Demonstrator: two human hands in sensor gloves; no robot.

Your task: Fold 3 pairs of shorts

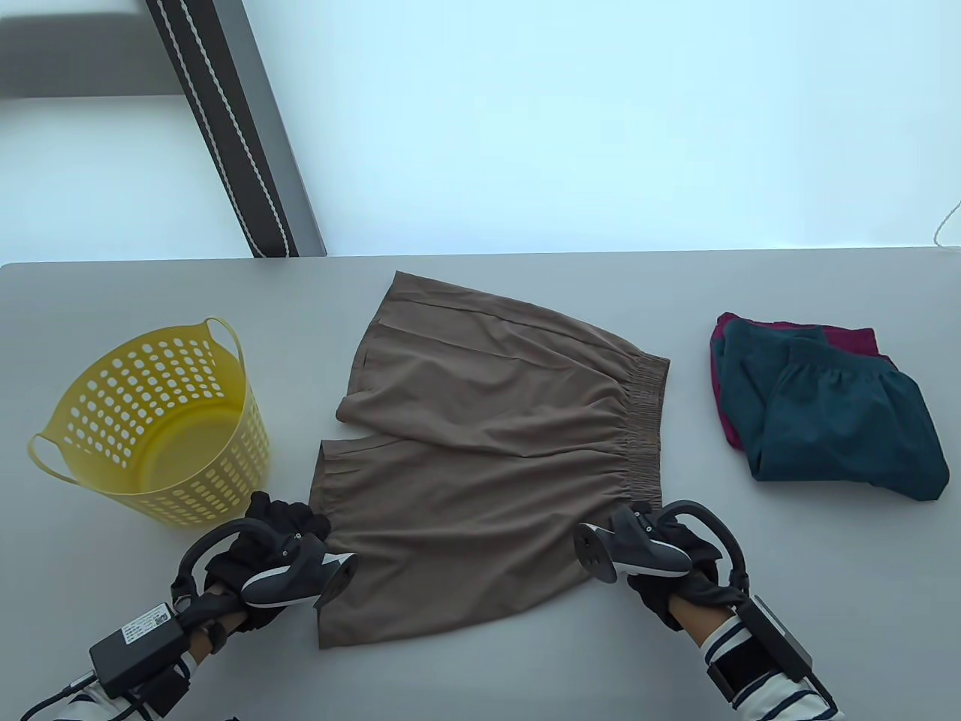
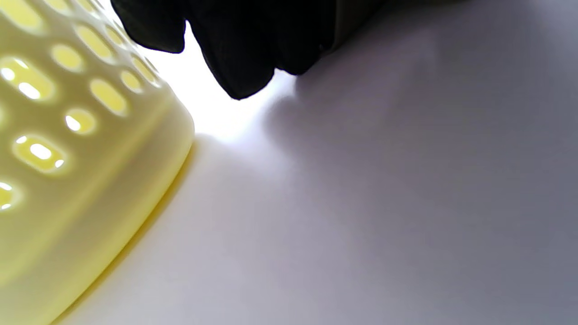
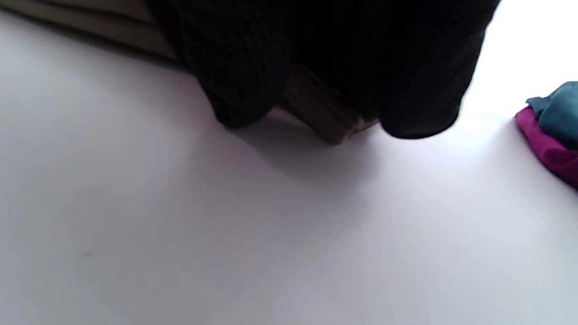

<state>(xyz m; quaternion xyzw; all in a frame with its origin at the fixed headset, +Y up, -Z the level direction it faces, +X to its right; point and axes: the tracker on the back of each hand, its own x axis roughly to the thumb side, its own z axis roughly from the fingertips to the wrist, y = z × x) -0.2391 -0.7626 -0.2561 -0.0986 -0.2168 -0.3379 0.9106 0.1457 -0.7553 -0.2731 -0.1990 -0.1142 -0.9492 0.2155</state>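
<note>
The grey bench (image 1: 112, 661) is running the full width of the table view, its far edge meeting a pale, bright floor; a dark strip with a white dotted line (image 1: 225, 128) is slanting across that floor at the upper left.

The brown shorts (image 1: 488, 443) are lying flat at the middle of the bench, waistband to my right, both legs pointing left. To my right, well apart from them, the teal shorts (image 1: 848, 420) are sitting folded on top of the magenta shorts (image 1: 848, 336). To my left the yellow perforated basket (image 1: 150, 420) is standing tilted, mouth toward me, near the shorts' leg hems.

My left hand (image 1: 263, 559) is resting at the near leg's hem corner and my right hand (image 1: 661, 556) at the near waistband corner. From above the trackers are covering my fingers, so the grip is hidden there.

The right wrist view is showing what the table view is not: the ribbed waistband corner (image 3: 329, 122) poking out between my gloved fingers (image 3: 244, 90), curled and pinching it. The left wrist view is showing the basket wall (image 2: 90, 180) close by and my fingertips (image 2: 239, 67) hanging over bare bench with no cloth visible; I cannot tell whether that hand is holding the hem.
</note>
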